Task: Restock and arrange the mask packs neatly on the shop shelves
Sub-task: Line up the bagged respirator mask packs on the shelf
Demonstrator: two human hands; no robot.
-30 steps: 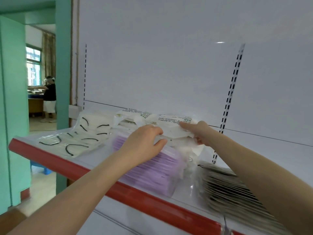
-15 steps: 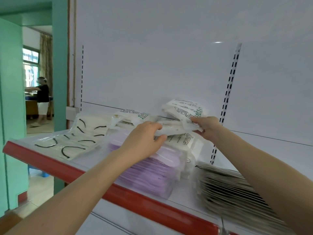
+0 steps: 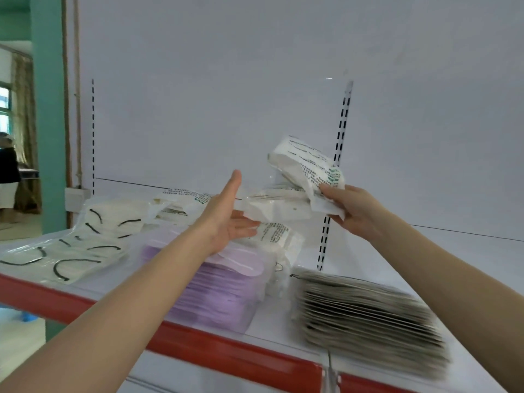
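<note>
My right hand point(image 3: 355, 211) grips white mask packs point(image 3: 306, 168) with green print, lifted and tilted above the shelf point(image 3: 272, 321). A flat white pack point(image 3: 275, 208) of the same bunch juts left from that hand. My left hand point(image 3: 226, 217) is spread with straight fingers, thumb up, its fingertips at the left end of the flat pack. Under the hands lies a purple mask pack point(image 3: 215, 290) with another white pack point(image 3: 275, 236) on it. More white packs point(image 3: 181, 202) lie behind my left hand.
Clear bags of white masks with black ear loops point(image 3: 82, 245) lie at the shelf's left. A grey stack of packs point(image 3: 365, 316) sits at the right near the red front edge point(image 3: 226, 353). A slotted upright point(image 3: 337, 165) runs up the back panel. A person stands far left.
My right hand has lifted the white packs higher and tipped them up. My left hand let go of the pack and spread its fingers. The view shifted right.
</note>
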